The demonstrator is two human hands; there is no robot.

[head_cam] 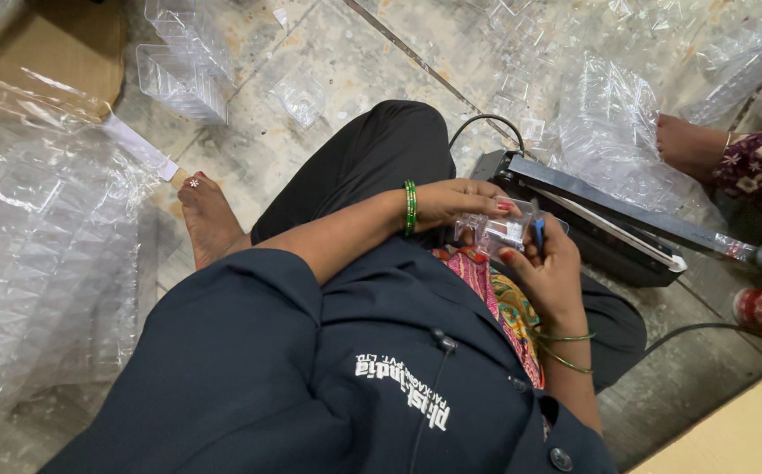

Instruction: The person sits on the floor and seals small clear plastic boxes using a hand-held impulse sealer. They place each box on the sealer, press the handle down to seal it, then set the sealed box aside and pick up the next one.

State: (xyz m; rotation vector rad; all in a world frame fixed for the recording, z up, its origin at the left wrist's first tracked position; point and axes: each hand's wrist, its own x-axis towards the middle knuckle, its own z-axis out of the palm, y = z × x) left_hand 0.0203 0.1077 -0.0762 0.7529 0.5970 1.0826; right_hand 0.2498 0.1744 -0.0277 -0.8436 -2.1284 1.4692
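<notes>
Head view: person in dark jacket (328,369) seated on floor, both hands working a small clear plastic case over the lap.

Nearest the camera is the jacket w/ a clip mic; below it, black trousers & a bare foot (208,219) on the tiled floor (354,53). Left hand (460,200), green bangles at wrist, pinches the clear plastic case (499,233) from above; right hand (549,272) grips it from below, thumb on its edge, a blue bit just beside the fingers. Case sits between both hands, over the lap, near a black heat sealer (600,215) on the floor. Stacks of clear trays (183,61) lie upper left, plastic sheeting (39,246) at left. Another person's hand (688,145) rests by a clear bag (609,123), upper right.
</notes>
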